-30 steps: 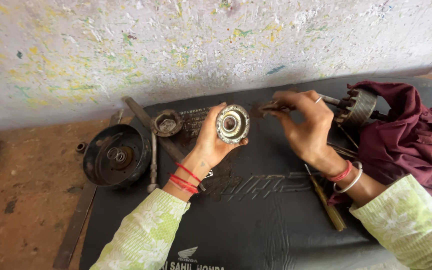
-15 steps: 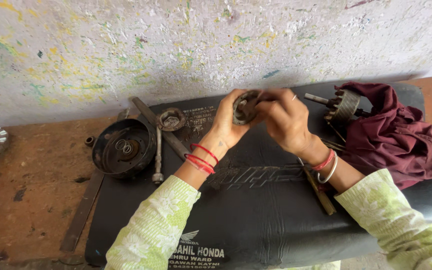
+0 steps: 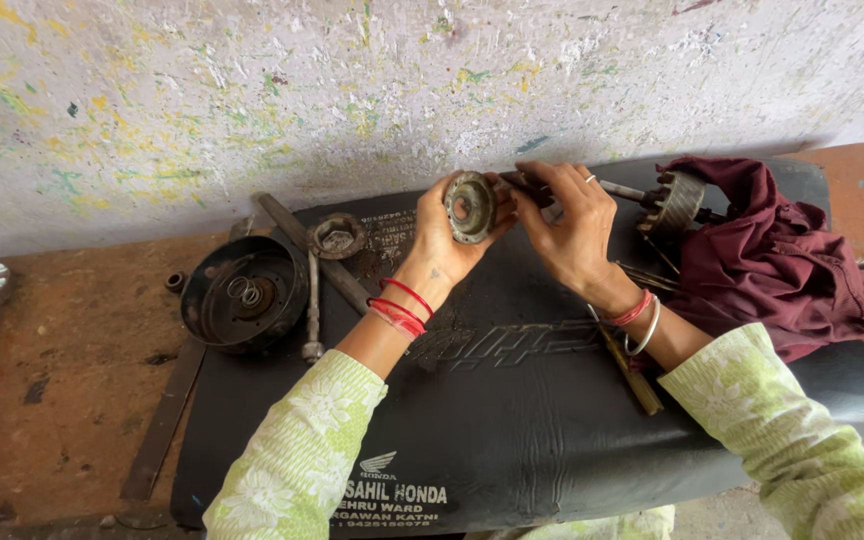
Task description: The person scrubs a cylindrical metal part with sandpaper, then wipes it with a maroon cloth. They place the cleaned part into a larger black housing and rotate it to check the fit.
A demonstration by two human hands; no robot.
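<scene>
Head view: a round, rusty grey metal hub with a central bore (image 3: 470,206) is held up in the left hand (image 3: 449,243), the fingers closed around its rim from below, above the far edge of the black padded seat cushion (image 3: 512,400) that serves as the worktop. The right hand (image 3: 570,228) is set just beside it, its fingers pinched on a dark slender metal tool (image 3: 524,184) whose tip is brought to the hub's right edge. Near the cushion's far left corner a dark round metal drum with springs inside (image 3: 242,292) is seen, with a small rusty ring-shaped part (image 3: 337,236) and a long bolt (image 3: 312,305) just beside it. At the far right a toothed grey gear on a shaft (image 3: 674,203) rests against a crumpled maroon cloth (image 3: 772,250).

For the step in hand, the hub is best kept steady by a firm grip on its rim, with the bore left unobstructed; the tool should be guided squarely at the edge, so that slipping toward the fingers is avoided.
</scene>
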